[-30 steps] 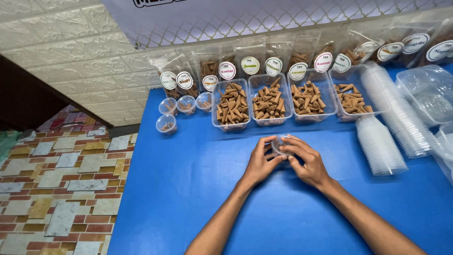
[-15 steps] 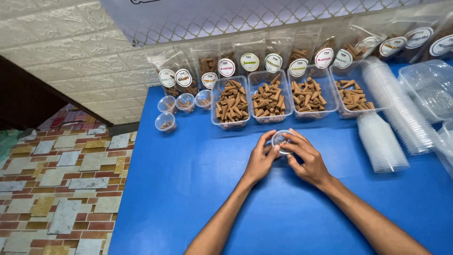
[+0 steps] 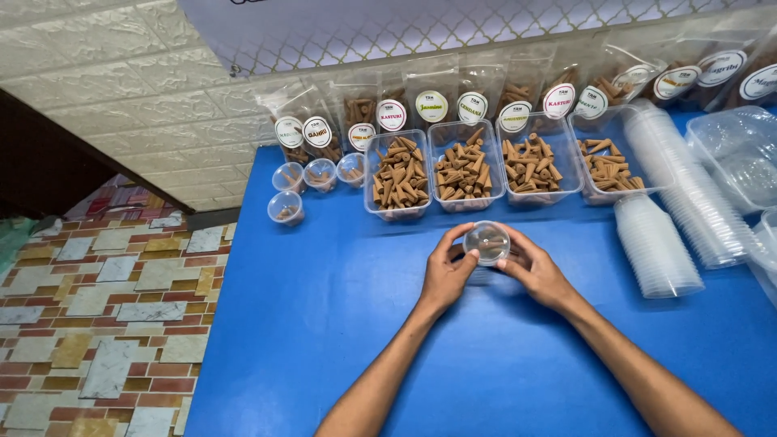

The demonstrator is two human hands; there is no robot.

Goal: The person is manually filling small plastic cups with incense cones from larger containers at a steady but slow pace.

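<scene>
Blue table (image 3: 340,324), both hands' fingers (image 3: 450,243) around small lidded cup (image 3: 486,242), cone trays (image 3: 461,170) behind

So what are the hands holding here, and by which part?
Both hands, left hand and right hand, hold one small clear lidded cup by its rim and sides, fingertips around its edge, above the blue table.

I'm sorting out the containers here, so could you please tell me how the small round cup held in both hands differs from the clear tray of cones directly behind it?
The small round cup is circular, while the clear tray is rectangular and clearly larger. The cup is gripped between the left hand and right hand, while the tray rests on the blue table. The cup holds only a few brown pieces; the tray is heaped with cones. Both are clear plastic.
</scene>
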